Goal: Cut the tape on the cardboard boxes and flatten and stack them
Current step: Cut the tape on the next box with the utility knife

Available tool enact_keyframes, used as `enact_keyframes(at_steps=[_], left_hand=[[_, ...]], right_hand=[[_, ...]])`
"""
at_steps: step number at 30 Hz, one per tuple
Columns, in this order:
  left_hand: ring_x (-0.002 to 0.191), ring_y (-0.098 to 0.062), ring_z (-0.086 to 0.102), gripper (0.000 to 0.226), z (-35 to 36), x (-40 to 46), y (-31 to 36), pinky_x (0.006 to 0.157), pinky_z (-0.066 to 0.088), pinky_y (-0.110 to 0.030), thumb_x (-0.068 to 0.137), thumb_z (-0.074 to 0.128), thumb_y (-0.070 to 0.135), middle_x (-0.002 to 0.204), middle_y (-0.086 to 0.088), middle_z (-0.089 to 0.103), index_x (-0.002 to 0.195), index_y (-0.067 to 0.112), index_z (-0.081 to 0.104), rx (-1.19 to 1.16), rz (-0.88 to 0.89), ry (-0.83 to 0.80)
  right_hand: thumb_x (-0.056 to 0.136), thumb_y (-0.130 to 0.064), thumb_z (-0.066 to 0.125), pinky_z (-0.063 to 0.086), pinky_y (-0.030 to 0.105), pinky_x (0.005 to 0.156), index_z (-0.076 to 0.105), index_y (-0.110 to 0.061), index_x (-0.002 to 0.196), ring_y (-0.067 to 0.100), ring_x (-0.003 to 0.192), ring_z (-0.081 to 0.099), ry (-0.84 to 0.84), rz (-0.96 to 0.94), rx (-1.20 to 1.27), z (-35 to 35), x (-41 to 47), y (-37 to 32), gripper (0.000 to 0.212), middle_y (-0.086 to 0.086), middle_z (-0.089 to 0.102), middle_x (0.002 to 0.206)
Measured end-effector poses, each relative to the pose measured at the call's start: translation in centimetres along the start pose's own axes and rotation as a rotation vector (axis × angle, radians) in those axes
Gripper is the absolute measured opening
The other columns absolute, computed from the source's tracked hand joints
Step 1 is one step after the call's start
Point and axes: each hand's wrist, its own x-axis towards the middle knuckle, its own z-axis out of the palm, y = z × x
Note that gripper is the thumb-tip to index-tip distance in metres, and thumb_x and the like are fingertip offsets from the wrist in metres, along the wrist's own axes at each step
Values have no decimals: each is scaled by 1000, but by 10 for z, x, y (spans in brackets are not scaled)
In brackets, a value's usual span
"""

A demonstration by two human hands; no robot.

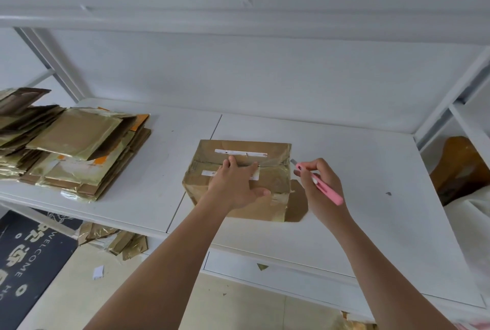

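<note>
cardboard box (pixel 238 178): brown, rectangular, still closed, wrapped in glossy clear tape, two torn white label strips on top; sits near the middle of the white table (pixel 358 197), toward its front edge. left hand (pixel 236 186): fingers spread flat, pressing on the box top. right hand (pixel 318 181): curled round a pink utility knife (pixel 319 181), short blade out, just beside the box's right edge. loose brown cardboard piece (pixel 297 205): flat, touching the box's right side. stack of flattened boxes (pixel 71 149): tape-shiny, some orange patches, at the table's left edge, farther back.
</note>
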Motion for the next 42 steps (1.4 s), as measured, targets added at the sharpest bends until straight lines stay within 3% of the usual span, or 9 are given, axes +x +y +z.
enact_keyframes(at_steps=[5,10,15,23,30,34,36,39,42], left_hand=[[148,-37,9,86,1,1,0,117,26,-49,82,48,77,160,-23,4,154,39,18,0,2,12],[148,-38,10,85,1,0,0,117,25,-49,82,49,76,160,-24,6,154,39,19,-5,7,19],[148,-37,10,84,-1,0,0,116,25,-48,84,48,74,159,-24,6,154,38,19,-6,10,17],[148,-37,9,83,-2,1,1,116,23,-48,85,47,74,160,-25,3,154,38,18,9,13,5],[148,-36,11,84,-2,-1,2,115,28,-50,84,49,74,160,-23,4,154,39,18,-2,10,6],[148,-36,11,84,-3,-1,3,115,29,-50,84,49,74,160,-22,4,154,40,18,-2,3,8],[148,-36,11,83,-4,-2,3,115,29,-50,84,49,74,160,-22,4,153,40,19,-1,0,4],[148,-36,10,83,-6,-2,3,115,29,-51,83,51,73,160,-22,3,153,41,20,-20,-3,-10],[148,-36,10,83,-6,-2,3,116,28,-50,83,51,73,160,-22,2,153,40,20,-18,-4,-18]], right_hand=[[98,-8,53,54,52,75,54,2,92,30,84,68,32,-33,-33,1,11,-11,11,12,67,88],[99,-10,52,56,44,72,54,2,93,21,76,67,12,-3,-54,6,11,-12,13,7,68,80],[99,-9,53,57,45,73,56,4,94,18,74,67,-27,14,-41,4,14,-12,14,9,68,81],[98,-7,54,52,48,62,54,0,84,30,66,62,-60,1,-69,-1,9,-16,15,10,64,72],[97,-2,52,45,37,53,49,-2,80,27,60,57,-102,-56,-96,-1,-4,-19,17,15,61,71],[96,0,52,35,21,50,44,-13,77,10,49,45,-143,-109,-146,-4,-6,-22,25,-3,50,61],[96,0,52,35,22,49,46,-10,78,8,49,44,-165,-105,-141,-6,-9,-23,22,-3,49,60],[97,-3,51,39,33,50,48,-5,81,24,54,51,-206,-79,-101,-8,-17,-26,17,11,56,66],[97,-4,52,42,35,52,48,-9,79,30,60,56,-240,-63,-91,-10,-22,-28,19,10,58,68]])
